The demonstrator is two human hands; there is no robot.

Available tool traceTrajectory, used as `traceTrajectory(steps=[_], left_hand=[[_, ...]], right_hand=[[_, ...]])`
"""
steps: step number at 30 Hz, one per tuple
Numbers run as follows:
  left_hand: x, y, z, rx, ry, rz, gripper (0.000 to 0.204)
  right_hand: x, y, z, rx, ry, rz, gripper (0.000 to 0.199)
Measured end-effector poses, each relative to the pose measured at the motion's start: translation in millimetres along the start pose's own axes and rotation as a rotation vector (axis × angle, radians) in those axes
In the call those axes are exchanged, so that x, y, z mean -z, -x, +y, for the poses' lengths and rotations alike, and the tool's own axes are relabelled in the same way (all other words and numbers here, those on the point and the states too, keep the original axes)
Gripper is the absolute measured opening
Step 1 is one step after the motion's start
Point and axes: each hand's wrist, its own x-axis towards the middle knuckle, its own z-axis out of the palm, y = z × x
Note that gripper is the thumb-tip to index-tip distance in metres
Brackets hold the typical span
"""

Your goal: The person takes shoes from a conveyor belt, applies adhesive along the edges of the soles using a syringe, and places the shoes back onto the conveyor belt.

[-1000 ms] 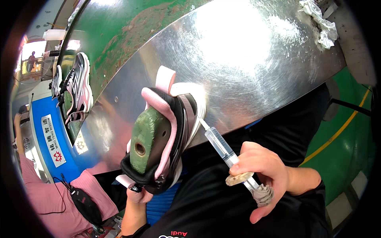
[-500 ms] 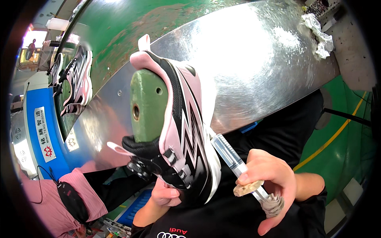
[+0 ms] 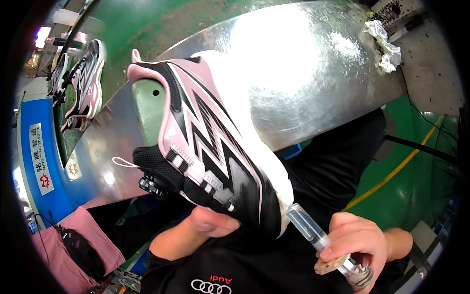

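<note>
Surface: curved steel bench [image 3: 313, 78], shiny, glare at its middle; green top [image 3: 147, 19] behind it.
Room: green floor [image 3: 416, 152] with a yellow line [image 3: 391, 174] on the right; blue panel [image 3: 34, 142] on the left.
Shoe [image 3: 210, 147]: pink, black and white, held up over the bench's near edge, on a green last [image 3: 147, 105].
Axis: long, running from heel at upper left to toe at lower right; side panel facing the camera, white sole to the upper right.
Left hand [image 3: 213, 223]: under the toe end, thumb showing, gripping the shoe from below.
Right hand [image 3: 355, 240]: closed round a syringe [image 3: 313, 232], tip touching the sole at the toe.
Around: two more shoes [image 3: 81, 83] at far left; crumpled rag [image 3: 384, 41] at upper right; pink cloth [image 3: 98, 245] at lower left.
In the way: shoe hiding much of the left hand.
</note>
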Motion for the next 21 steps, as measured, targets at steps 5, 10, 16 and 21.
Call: traceTrajectory(steps=[5, 10, 16, 21], left_hand=[[10.9, -12.5, -5.1, 0.154, -0.07, 0.019, 0.072], [-1.8, -30.9, -6.9, 0.183, -0.039, -0.034, 0.074], [-10.0, -54.6, -13.5, 0.185, 0.021, -0.077, 0.075], [-20.8, -75.0, -15.3, 0.18, 0.068, -0.102, 0.076]], right_hand=[[-5.1, 26.8, -19.3, -0.104, -0.021, 0.083, 0.066], [-3.1, 47.0, -32.2, -0.069, 0.075, 0.11, 0.059], [0.5, 54.5, -43.2, 0.029, 0.194, 0.126, 0.041], [-1.1, 61.6, -40.4, 0.067, 0.357, 0.17, 0.029]])
